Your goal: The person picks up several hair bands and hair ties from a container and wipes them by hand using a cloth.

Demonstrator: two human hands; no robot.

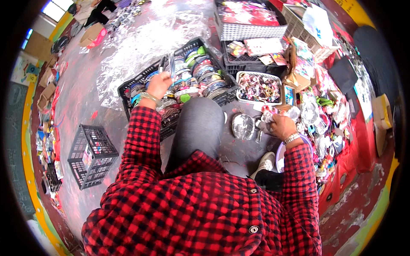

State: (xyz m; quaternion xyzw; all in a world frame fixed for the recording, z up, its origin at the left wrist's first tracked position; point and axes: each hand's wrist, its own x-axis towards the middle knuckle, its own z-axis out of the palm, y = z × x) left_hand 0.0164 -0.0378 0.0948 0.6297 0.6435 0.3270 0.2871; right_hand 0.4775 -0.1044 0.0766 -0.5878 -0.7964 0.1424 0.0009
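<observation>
My left hand (159, 85) is closed over the black crate (124, 101), pinching a few thin, light-coloured headbands (172, 64) that stand up from its fingers. Rows of headbands (184, 76) in many colours fill the crate. At the right, my right hand (283, 127) is closed on a small clear plastic packet (263, 126) with something pink at its top; the contents are too small to make out. Beside it on the floor lies a round, clear plastic-wrapped bundle (243, 126). A white basket (259, 102) of small hair accessories stands just beyond that hand.
Stacked crates (252, 32) hold packaged goods at the far right. A heap of plastic-wrapped goods (322, 115) spreads along the right. A purple-rimmed bucket (279, 153) stands below my right wrist. At the left is another black crate (92, 158). Clear plastic sheeting (141, 47) covers floor ahead.
</observation>
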